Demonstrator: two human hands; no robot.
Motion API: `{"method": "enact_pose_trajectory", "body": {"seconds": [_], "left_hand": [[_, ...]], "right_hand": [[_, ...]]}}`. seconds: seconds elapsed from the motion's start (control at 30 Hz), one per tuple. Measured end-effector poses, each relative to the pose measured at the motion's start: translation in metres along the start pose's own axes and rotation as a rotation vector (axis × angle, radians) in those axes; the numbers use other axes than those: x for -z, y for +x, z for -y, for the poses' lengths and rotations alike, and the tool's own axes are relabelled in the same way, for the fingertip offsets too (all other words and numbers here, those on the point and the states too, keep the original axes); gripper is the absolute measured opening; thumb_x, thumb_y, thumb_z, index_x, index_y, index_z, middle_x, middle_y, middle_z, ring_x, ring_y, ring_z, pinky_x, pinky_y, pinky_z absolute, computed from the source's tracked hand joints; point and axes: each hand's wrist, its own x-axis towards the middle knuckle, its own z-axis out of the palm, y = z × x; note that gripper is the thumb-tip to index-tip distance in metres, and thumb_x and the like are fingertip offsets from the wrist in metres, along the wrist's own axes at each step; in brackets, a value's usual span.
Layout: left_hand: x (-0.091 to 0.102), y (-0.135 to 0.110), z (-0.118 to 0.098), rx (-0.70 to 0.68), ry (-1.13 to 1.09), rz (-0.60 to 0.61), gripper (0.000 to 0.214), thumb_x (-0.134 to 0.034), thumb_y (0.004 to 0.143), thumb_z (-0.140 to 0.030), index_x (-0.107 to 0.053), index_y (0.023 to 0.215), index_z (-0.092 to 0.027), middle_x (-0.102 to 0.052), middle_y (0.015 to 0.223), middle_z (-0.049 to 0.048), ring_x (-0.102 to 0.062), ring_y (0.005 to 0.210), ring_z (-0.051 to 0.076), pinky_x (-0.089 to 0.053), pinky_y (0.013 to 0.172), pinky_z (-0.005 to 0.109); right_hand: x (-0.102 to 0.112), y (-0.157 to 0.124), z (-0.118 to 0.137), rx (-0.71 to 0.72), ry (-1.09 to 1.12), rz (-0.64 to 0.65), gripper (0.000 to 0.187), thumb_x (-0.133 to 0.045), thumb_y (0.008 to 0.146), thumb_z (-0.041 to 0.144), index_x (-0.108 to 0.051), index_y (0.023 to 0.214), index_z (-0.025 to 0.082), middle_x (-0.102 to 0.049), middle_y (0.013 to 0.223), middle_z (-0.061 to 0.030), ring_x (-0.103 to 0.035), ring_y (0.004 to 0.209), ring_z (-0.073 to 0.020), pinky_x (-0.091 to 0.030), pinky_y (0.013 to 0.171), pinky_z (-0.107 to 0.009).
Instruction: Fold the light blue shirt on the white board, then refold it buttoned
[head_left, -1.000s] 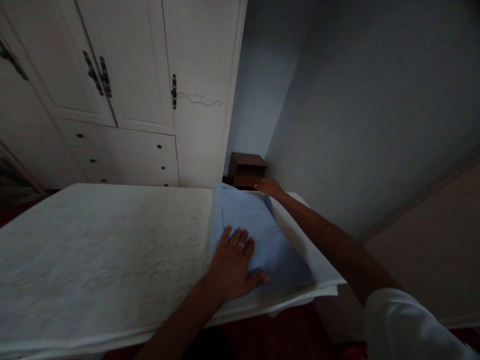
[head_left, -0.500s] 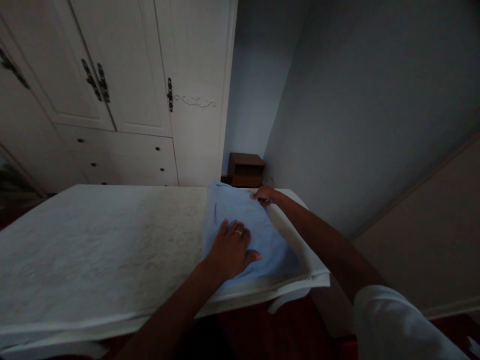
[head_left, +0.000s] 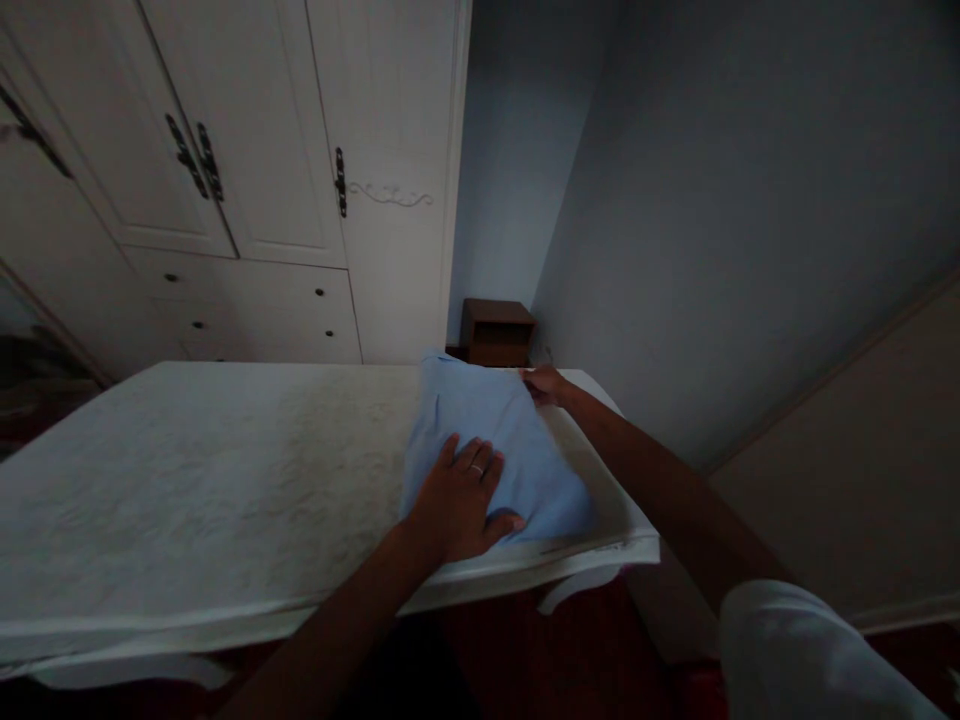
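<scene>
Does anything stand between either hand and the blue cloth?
Nothing visible does. The left hand lies flat on the cloth, and the right hand is at its far right corner; whether those fingers grip it is unclear.

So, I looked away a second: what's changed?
The right hand has moved back toward the wearer, from over the far edge of the white table to the far right corner of the blue cloth; whether it grips is unclear. The left hand stayed spread on the cloth.

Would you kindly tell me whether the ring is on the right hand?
No, the ring is on the left hand, which rests on the cloth.
</scene>
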Motion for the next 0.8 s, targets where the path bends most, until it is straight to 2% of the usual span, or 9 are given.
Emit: {"method": "enact_pose_trajectory", "body": {"seconds": [0.1, 0.17, 0.3, 0.33, 0.4, 0.5, 0.57, 0.7, 0.8], "left_hand": [[0.006, 0.003, 0.003, -0.005, -0.063, 0.024, 0.083, -0.033, 0.087, -0.073, -0.047, 0.139, -0.010, -0.048, 0.143, 0.0207, -0.039, 0.137, 0.035, -0.018, 0.115, 0.058], [0.015, 0.008, 0.010, -0.002, -0.158, 0.029, 0.076, -0.033, 0.090, -0.070, -0.049, 0.137, -0.013, -0.050, 0.143, 0.0175, -0.044, 0.134, 0.030, -0.027, 0.114, 0.051], [0.033, 0.029, 0.043, 0.151, -0.220, -0.122, 0.056, -0.028, 0.098, -0.052, -0.053, 0.133, -0.015, -0.055, 0.139, 0.0123, -0.051, 0.128, 0.022, -0.038, 0.109, 0.037], [0.035, 0.035, 0.053, 0.202, -0.176, -0.140, 0.053, -0.028, 0.099, -0.047, -0.053, 0.132, -0.014, -0.055, 0.139, 0.0135, -0.051, 0.128, 0.023, -0.037, 0.109, 0.038], [0.032, 0.046, 0.071, 0.263, -0.076, -0.075, 0.054, -0.032, 0.098, -0.045, -0.051, 0.132, -0.009, -0.050, 0.143, 0.0189, -0.045, 0.134, 0.027, -0.034, 0.110, 0.042], [0.017, 0.055, 0.085, 0.265, -0.017, 0.114, 0.066, -0.037, 0.093, -0.056, -0.050, 0.132, -0.005, -0.038, 0.149, 0.0245, -0.030, 0.142, 0.033, -0.027, 0.113, 0.048], [0.006, 0.057, 0.086, 0.260, -0.028, 0.186, 0.075, -0.033, 0.091, -0.064, -0.048, 0.134, -0.004, -0.034, 0.151, 0.0252, -0.026, 0.144, 0.034, -0.022, 0.115, 0.050], [-0.004, 0.056, 0.084, 0.271, -0.045, 0.191, 0.084, -0.032, 0.088, -0.070, -0.044, 0.138, -0.004, -0.031, 0.152, 0.0258, -0.024, 0.145, 0.034, -0.020, 0.115, 0.051], [-0.003, 0.057, 0.089, 0.237, -0.054, 0.163, 0.083, -0.035, 0.086, -0.073, -0.050, 0.133, -0.005, -0.035, 0.151, 0.0253, -0.029, 0.143, 0.035, -0.025, 0.114, 0.049]], "right_hand": [[0.011, -0.008, -0.003, -0.106, -0.015, 0.099, 0.039, -0.060, 0.089, 0.052, -0.054, 0.075, 0.017, -0.058, 0.054, 0.0004, -0.053, 0.045, -0.0080, -0.046, 0.045, -0.018], [0.018, -0.016, -0.004, -0.163, -0.032, 0.189, 0.037, -0.066, 0.085, 0.049, -0.055, 0.072, 0.016, -0.061, 0.057, -0.0010, -0.053, 0.043, -0.0076, -0.039, 0.039, -0.016], [0.022, -0.027, -0.008, -0.166, -0.025, 0.271, 0.035, -0.075, 0.081, 0.040, -0.054, 0.068, 0.015, -0.060, 0.058, 0.0008, -0.050, 0.043, -0.0045, -0.030, 0.035, -0.013], [0.022, -0.028, -0.010, -0.148, -0.015, 0.263, 0.035, -0.077, 0.079, 0.039, -0.052, 0.067, 0.016, -0.058, 0.056, 0.0023, -0.049, 0.043, -0.0038, -0.032, 0.037, -0.012], [0.020, -0.030, -0.014, -0.105, 0.004, 0.222, 0.038, -0.080, 0.076, 0.036, -0.049, 0.065, 0.017, -0.054, 0.053, 0.0051, -0.046, 0.043, -0.0030, -0.037, 0.040, -0.012], [0.017, -0.032, -0.023, -0.059, -0.002, 0.124, 0.043, -0.083, 0.072, 0.037, -0.046, 0.062, 0.018, -0.048, 0.046, 0.0067, -0.042, 0.039, -0.0036, -0.034, 0.038, -0.014], [0.015, -0.033, -0.028, -0.039, -0.033, 0.058, 0.043, -0.083, 0.070, 0.039, -0.047, 0.061, 0.018, -0.047, 0.043, 0.0062, -0.041, 0.038, -0.0046, -0.030, 0.035, -0.016], [0.011, -0.035, -0.033, -0.003, -0.142, -0.045, 0.036, -0.078, 0.076, 0.038, -0.052, 0.064, 0.016, -0.052, 0.044, 0.0023, -0.044, 0.038, -0.0069, -0.030, 0.036, -0.018], [0.008, -0.037, -0.030, 0.040, -0.271, -0.128, 0.030, -0.071, 0.081, 0.040, -0.059, 0.070, 0.015, -0.060, 0.050, -0.0030, -0.053, 0.044, -0.0119, -0.039, 0.042, -0.021]]}}
